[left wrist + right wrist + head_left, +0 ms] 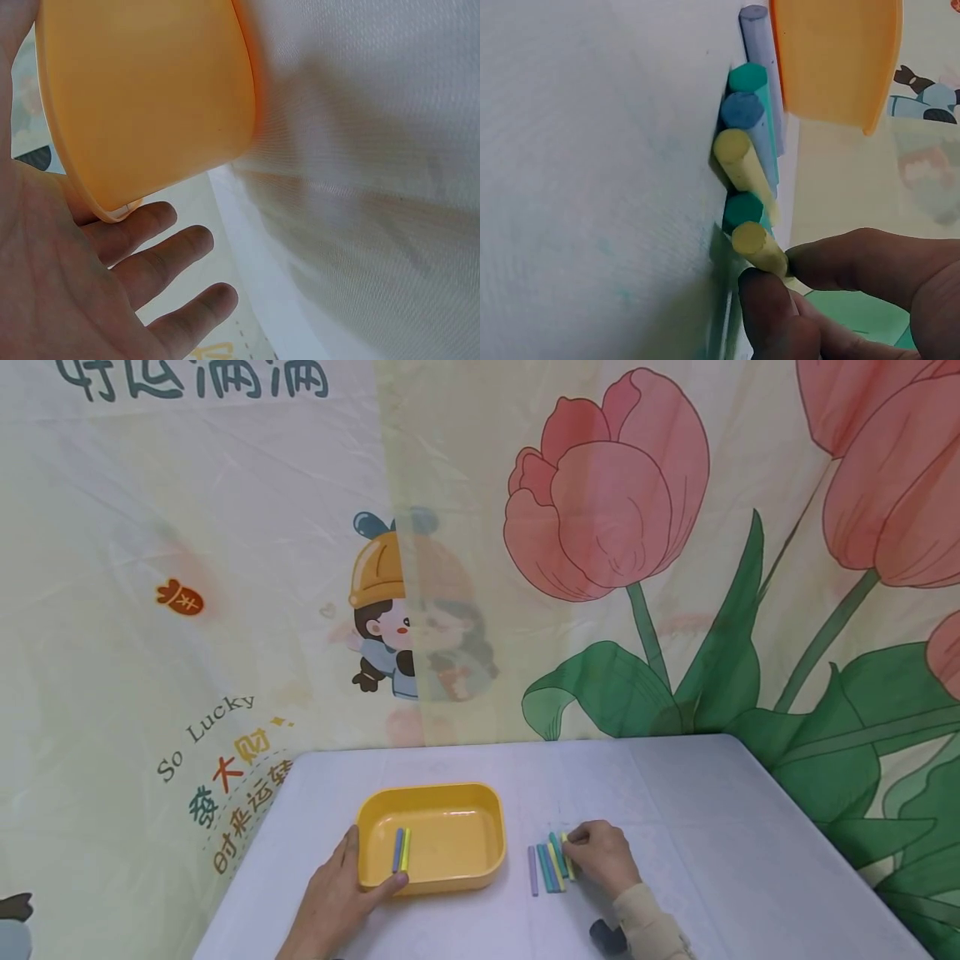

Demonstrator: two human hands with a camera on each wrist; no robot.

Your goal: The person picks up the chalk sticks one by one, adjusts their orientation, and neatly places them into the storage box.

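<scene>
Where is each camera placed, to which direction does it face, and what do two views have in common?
Head: worn on the head, facing forward and down at the white table, yellow tray and tulip backdrop; left hand, right hand and right sleeve show.
Left wrist: on that wrist, facing the yellow tray's outer wall; the left hand shows.
Right wrist: on that wrist, facing the row of colored sticks; part of the right hand shows.
Shared: head and right wrist both show the yellow stick pinched by the right hand.
</scene>
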